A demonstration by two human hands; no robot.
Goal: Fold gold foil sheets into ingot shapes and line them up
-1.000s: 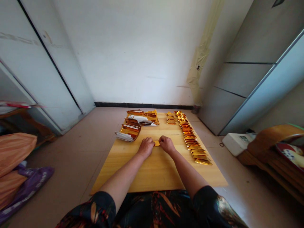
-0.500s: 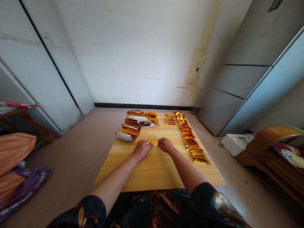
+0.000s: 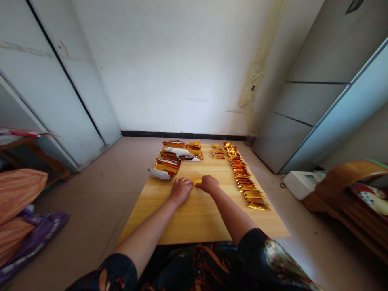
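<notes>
Foil piece (image 3: pixel 197 182), small, gold, on wooden table (image 3: pixel 194 220), between both hands. Right hand (image 3: pixel 210 184) on its right part, fingers curled; whether pinching or pressing, cannot tell. Left hand (image 3: pixel 181 191) with fingers bent, close at its left end; grip, cannot tell. To the right, gold packets (image 3: pixel 242 175) in overlapping row; far left, foil wrappers (image 3: pixel 173 165) with white papers (image 3: pixel 159 173).

The bare right hand (image 3: pixel 210 184) partly hides the small, flat gold foil piece (image 3: pixel 197 181). The left edge cuts off the crumpled orange bag (image 3: pixel 21 194); the purple bag (image 3: pixel 57 220) bears white lettering too blurred to read.
</notes>
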